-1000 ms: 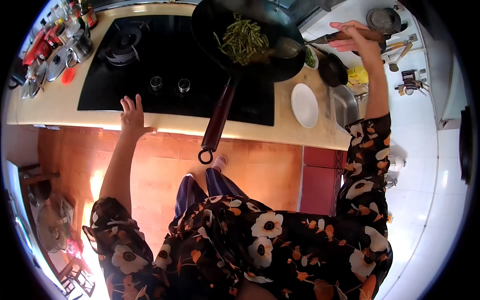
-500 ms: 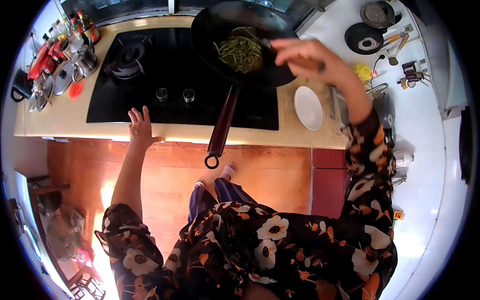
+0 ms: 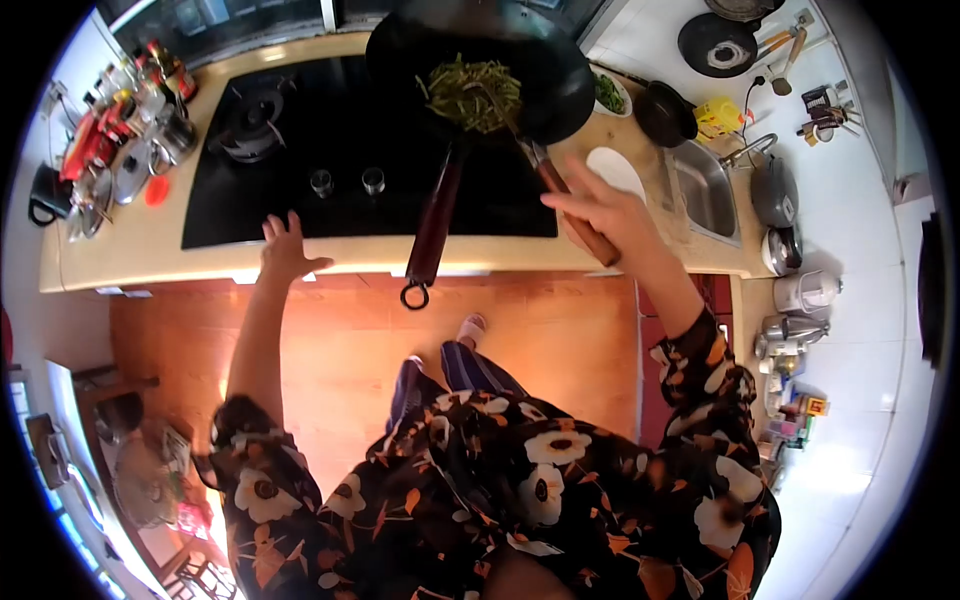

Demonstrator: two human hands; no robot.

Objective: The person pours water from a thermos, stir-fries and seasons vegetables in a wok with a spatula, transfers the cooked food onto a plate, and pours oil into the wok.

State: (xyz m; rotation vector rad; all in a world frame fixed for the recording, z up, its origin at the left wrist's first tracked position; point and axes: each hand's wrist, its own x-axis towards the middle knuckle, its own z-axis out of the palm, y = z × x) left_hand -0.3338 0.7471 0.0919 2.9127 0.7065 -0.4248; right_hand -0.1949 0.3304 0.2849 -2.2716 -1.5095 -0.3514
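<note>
My right hand [image 3: 612, 212] is closed loosely around the wooden handle of a spatula [image 3: 592, 238], with some fingers partly stretched. The spatula's metal end reaches into a black wok [image 3: 550, 95], among cooked green bean pieces [image 3: 465, 95]. The wok stands on the right side of the black glass cooktop [image 3: 300, 120], its dark red handle [image 3: 432, 220] pointing toward me. My left hand [image 3: 285, 250] holds nothing; its fingers are spread over the counter's front edge, left of the wok handle. A white plate [image 3: 617, 170] lies on the counter, partly hidden behind my right hand.
A bowl of greens [image 3: 608, 95] and a black pot [image 3: 665, 113] stand right of the wok, near a sink [image 3: 708, 190]. Bottles [image 3: 175, 75], a metal pot [image 3: 172, 135] and a glass lid [image 3: 130, 165] crowd the left counter. Pans [image 3: 718, 45] hang on the right wall.
My right hand has come down toward me and right, from over the wok to beside its handle, with the spatula now slanting out of the wok. My left hand stays at the counter edge.
</note>
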